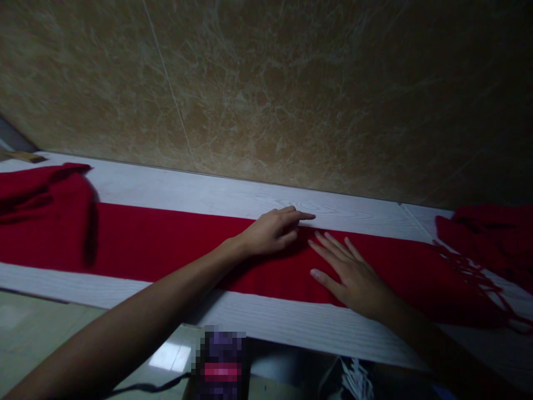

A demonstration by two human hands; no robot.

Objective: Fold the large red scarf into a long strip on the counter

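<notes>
A long red scarf [166, 239] lies spread in a strip along a white wood-grain tabletop. Near its middle, my left hand [272, 232] rests over the cloth, index finger stretched toward the far edge and the other fingers partly bent. My right hand [352, 275] lies on the scarf just to the right, palm down with fingers spread. Neither hand grips anything. At the right end, the scarf finishes in a twisted fringe [478, 272]. Toward the left end, a bunched, folded red cloth [45, 205] lies over the strip; I cannot tell whether it is the same piece.
A second heap of red cloth [491, 233] sits at the far right. Behind the tabletop [333, 328] rises a brown marbled wall [258, 94]. A small wooden piece [25, 157] lies at the back left. Below the front edge are white strands [356, 378] and tiled floor [33, 328].
</notes>
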